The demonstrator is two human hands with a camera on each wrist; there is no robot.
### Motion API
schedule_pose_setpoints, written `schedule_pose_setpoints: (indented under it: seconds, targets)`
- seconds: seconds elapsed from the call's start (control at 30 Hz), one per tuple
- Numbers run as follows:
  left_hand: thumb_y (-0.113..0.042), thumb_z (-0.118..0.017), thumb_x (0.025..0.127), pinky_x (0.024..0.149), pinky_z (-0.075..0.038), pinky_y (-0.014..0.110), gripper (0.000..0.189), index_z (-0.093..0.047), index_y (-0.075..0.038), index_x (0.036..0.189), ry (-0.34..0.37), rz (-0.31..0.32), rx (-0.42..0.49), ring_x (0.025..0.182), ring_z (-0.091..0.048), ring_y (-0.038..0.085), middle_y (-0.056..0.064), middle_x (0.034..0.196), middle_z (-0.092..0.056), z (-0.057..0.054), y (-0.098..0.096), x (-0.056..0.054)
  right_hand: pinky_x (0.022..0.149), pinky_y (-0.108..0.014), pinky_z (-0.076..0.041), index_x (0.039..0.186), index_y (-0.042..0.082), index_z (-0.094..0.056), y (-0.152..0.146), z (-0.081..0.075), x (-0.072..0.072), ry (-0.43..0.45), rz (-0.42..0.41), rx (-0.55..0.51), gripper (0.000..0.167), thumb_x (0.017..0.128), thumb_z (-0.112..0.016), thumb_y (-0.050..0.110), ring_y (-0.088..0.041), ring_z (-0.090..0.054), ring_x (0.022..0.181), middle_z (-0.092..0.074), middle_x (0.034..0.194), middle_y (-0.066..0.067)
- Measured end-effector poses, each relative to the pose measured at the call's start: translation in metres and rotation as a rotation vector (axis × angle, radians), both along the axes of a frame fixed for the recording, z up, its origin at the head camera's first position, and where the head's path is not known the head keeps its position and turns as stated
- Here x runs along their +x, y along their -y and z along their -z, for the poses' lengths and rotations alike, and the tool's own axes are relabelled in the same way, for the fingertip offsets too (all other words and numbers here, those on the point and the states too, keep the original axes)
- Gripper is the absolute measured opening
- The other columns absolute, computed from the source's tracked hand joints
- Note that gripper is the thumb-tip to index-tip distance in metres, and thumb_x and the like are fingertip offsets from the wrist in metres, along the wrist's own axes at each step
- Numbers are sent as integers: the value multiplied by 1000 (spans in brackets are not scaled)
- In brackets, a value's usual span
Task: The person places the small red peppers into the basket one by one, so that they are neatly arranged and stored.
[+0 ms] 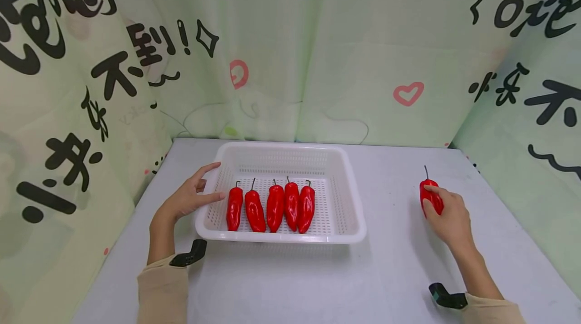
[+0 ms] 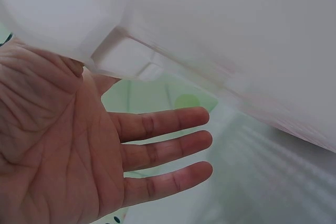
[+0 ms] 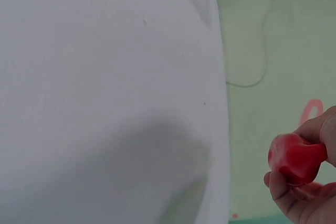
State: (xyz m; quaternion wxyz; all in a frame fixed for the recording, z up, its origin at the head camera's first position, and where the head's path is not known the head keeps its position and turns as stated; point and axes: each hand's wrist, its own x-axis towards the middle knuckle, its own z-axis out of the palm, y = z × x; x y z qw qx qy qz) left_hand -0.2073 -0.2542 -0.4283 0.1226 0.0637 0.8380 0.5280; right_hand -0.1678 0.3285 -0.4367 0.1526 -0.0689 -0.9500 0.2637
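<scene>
A white plastic basket with perforated walls stands on the table. Several red peppers lie in a row inside it, stems pointing to the far side. At the basket's left end, my left hand touches the rim, its thumb reaching over the edge. In the left wrist view, three fingers extend straight beneath the basket wall; the thumb is hidden. Well right of the basket, my right hand grips another red pepper between thumb and fingers, stem up. The right wrist view shows this pepper pinched.
The table has a white surface. Pale green curtains with black lettering and pink hearts enclose its back and both sides. A black wrist device is worn at the right sleeve, another at the left.
</scene>
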Motion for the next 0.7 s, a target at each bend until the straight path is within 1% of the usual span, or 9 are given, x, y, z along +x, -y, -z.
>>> schedule_pose_setpoints:
  seconds: [0.33, 0.53, 0.7]
  targets:
    - [-31, -76, 91, 84, -61, 49, 90, -22, -31, 163, -6, 1, -6, 123, -58, 43, 29, 147, -47, 0, 1, 0, 85, -74, -51, 145, -2, -50, 17, -7, -2, -39, -23, -11, 54, 94, -68, 5, -58, -41, 128, -41, 142, -38]
    - [-30, -76, 91, 83, -62, 47, 90, -22, -30, 163, -3, 7, 0, 118, -61, 40, 29, 147, -48, 1, 1, 0, 86, -73, -51, 145, -2, -49, 27, -10, -3, -44, -37, -26, 54, 94, -68, 5, -57, -41, 128, -41, 142, -37]
    - [-30, -76, 91, 83, -62, 48, 90, -22, -30, 163, -5, 6, -5, 117, -62, 40, 29, 146, -48, 1, 0, -1, 85, -73, -51, 144, -2, -50, 36, -13, -2, -66, -55, -36, 56, 92, -70, 4, -57, -42, 127, -42, 142, -36]
